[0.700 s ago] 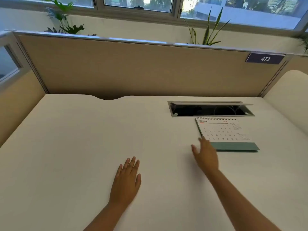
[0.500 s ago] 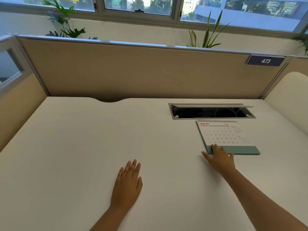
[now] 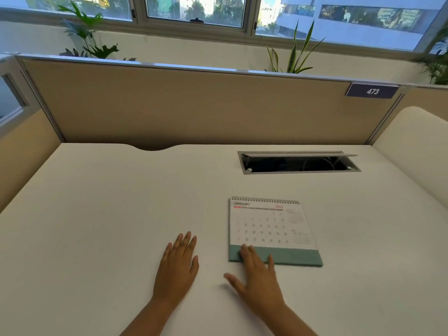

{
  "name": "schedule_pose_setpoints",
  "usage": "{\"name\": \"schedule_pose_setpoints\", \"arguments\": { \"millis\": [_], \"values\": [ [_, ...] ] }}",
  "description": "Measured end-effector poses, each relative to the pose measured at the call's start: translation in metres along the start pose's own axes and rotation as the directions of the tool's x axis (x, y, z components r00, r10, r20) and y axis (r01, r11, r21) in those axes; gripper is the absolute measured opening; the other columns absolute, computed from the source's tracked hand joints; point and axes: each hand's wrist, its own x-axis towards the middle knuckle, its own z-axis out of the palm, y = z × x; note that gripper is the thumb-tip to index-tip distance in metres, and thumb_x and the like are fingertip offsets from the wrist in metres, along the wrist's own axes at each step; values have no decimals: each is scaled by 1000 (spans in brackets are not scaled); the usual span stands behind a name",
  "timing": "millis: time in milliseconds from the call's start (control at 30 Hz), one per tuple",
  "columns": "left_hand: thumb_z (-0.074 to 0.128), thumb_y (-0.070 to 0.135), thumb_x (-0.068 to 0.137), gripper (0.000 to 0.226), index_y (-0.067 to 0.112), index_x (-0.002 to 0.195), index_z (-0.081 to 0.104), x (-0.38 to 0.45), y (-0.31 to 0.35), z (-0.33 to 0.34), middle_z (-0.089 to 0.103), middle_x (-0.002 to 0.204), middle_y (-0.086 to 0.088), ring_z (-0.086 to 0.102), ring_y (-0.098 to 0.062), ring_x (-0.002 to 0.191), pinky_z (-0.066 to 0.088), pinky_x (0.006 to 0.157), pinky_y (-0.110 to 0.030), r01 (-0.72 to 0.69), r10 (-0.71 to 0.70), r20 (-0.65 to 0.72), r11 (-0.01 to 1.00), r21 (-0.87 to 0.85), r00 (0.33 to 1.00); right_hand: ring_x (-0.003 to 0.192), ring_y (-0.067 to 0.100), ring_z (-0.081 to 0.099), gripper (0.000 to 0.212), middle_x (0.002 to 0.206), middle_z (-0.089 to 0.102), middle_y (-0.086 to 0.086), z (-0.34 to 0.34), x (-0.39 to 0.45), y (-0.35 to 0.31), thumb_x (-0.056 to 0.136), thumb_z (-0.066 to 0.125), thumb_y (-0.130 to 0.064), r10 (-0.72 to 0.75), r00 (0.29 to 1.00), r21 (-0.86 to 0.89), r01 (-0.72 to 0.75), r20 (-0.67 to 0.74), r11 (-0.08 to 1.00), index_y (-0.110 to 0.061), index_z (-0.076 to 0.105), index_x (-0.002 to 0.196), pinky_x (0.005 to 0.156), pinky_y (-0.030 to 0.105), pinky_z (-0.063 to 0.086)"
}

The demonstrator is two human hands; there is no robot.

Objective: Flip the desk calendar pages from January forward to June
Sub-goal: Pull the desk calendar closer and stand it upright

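Note:
The desk calendar [image 3: 269,226] lies flat on the white desk [image 3: 97,214], spiral binding at its far edge, its white top page showing January above a teal base strip. My right hand [image 3: 257,280] rests with its fingertips pressed on the teal strip at the calendar's near left corner, thumb spread out on the desk. To the left of the calendar, my left hand [image 3: 178,267] lies flat on the desk, palm down, fingers together and holding nothing.
An open cable hatch [image 3: 298,163] is cut into the desk behind the calendar. A beige partition [image 3: 194,105] with a "473" plate [image 3: 372,91] closes the back, and side panels stand left and right. Plants stand behind the partition.
My right hand, fingers on the teal strip, has slid the calendar away from the cable hatch toward me and to the left. My left hand has stayed flat in place.

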Motion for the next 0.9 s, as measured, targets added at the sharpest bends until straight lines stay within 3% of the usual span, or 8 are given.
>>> {"name": "schedule_pose_setpoints", "arguments": {
  "millis": [67,133,267,400,567,700,800,900],
  "values": [
    [-18,65,73,93,23,142,29,3,-6,7,26,151,7,21,-14,141,1,114,-23,7,-7,-32,1000,0,999,143,6,8,80,154,20,-9,6,-15,-13,78,25,-74,-72,997,66,70,32,995,-26,19,143,114,39,-10],
    [-8,67,78,82,27,143,22,5,-6,9,18,154,11,11,-8,143,2,114,-26,71,-71,-5,996,-52,997,140,7,21,64,148,34,-11,2,-24,-17,82,34,-66,-78,997,169,81,-25,982,-32,28,137,115,33,-2],
    [27,47,93,53,28,142,26,7,11,6,17,155,9,7,-9,143,1,116,-33,222,-218,42,963,-155,975,136,15,31,52,145,39,-1,-29,-10,9,89,49,-44,206,921,275,-115,-331,955,-22,37,135,118,39,14],
    [26,53,91,53,29,137,37,8,34,5,21,154,6,6,-15,144,3,116,-38,328,-313,101,919,-221,945,133,29,33,64,145,37,12,-51,6,33,88,52,-41,529,831,332,-457,-171,825,-8,28,139,111,47,27],
    [29,51,90,63,11,139,33,14,56,-1,31,151,-5,20,-22,141,17,116,-40,463,-430,173,797,-389,886,125,38,37,62,135,42,22,-48,8,27,87,56,-39,613,776,457,-497,-146,738,-6,35,135,103,48,34],
    [29,52,90,63,1,116,56,20,59,-23,59,122,-19,56,-33,109,46,94,-46,533,-495,278,507,-677,823,122,40,39,58,134,41,24,-55,9,23,88,53,-42,677,724,687,-426,-130,588,-8,37,132,104,54,34],
    [26,48,92,46,20,88,62,17,65,-44,67,104,-12,62,-22,82,50,64,-31,401,-506,224,274,-874,833,119,37,45,60,133,43,19,-63,10,18,87,47,-50,656,741,813,-289,-143,505,-12,35,132,104,57,35],
    [24,46,93,42,19,94,57,20,69,-60,62,109,-14,61,-27,94,54,77,-40,226,-576,35,265,-937,817,105,30,56,68,121,52,14,-77,12,7,77,41,-61,565,803,874,-121,-193,470,-13,39,125,91,50,49]
  ]
}}
